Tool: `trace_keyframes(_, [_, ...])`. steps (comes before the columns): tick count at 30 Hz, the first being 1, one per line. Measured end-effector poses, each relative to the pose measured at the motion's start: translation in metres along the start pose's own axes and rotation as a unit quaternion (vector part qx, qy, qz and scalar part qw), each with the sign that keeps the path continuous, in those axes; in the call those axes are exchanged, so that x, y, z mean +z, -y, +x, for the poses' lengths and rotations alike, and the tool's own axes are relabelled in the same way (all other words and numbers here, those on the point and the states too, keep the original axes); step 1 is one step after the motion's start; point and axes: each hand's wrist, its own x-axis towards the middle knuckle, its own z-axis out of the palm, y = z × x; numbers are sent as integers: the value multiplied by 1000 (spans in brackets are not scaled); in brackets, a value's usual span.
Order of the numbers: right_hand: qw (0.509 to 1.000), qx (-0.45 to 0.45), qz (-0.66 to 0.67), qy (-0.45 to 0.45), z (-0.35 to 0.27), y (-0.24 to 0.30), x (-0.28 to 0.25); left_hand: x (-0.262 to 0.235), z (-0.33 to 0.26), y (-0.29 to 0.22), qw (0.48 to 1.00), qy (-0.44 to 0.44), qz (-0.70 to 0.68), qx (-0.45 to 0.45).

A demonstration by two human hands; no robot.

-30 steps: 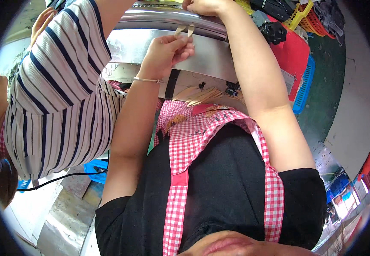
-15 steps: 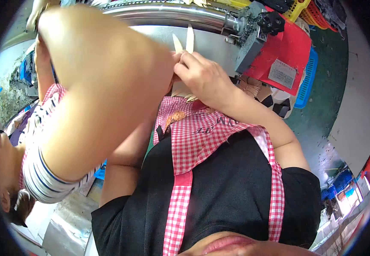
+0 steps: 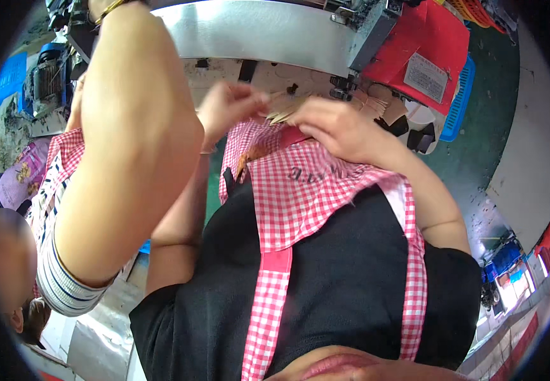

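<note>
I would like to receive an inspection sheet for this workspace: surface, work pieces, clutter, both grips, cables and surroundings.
Surface: pale tabletop, with a curved metal plate beyond it.
Job's things: pale, thin strips in a loose bunch between the grips, by the upper edge of the checked apron.
Clutter: small black parts on the tabletop; black scraps near the blue basket.
Left grip: blurred, fingers bent, left of the strips; hold unclear.
Right grip: fingers bent, at the strips' right side; hold unclear.
Cables: nothing seen.
Surroundings: co-worker's bare arm at left; red panel and green floor at right.
</note>
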Motion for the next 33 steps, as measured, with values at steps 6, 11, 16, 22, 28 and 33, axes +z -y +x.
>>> trace_keyframes(6, [984, 78, -160, -11, -20, -116, 89, 64, 39, 146, 902, -253, 337, 95])
trace_keyframes(11, [965, 59, -254, 42, -10, -131, 91, 57, 42, 149, 886, -234, 374, 144])
trace_keyframes(16, [968, 131, -190, 98, 0, -82, 67, 46, 27, 115, 955, -245, 99, 139])
trace_keyframes(22, [993, -18, -114, -18, 26, 1, 14, 47, -25, 33, 980, -51, -157, 110])
trace_keyframes(28, [988, 8, -78, -130, 76, 24, -35, 42, -30, -29, 965, -72, -191, 163])
trace_keyframes(33, [934, -51, -243, -255, 146, 6, -69, 20, -3, -65, 958, -83, -272, 37])
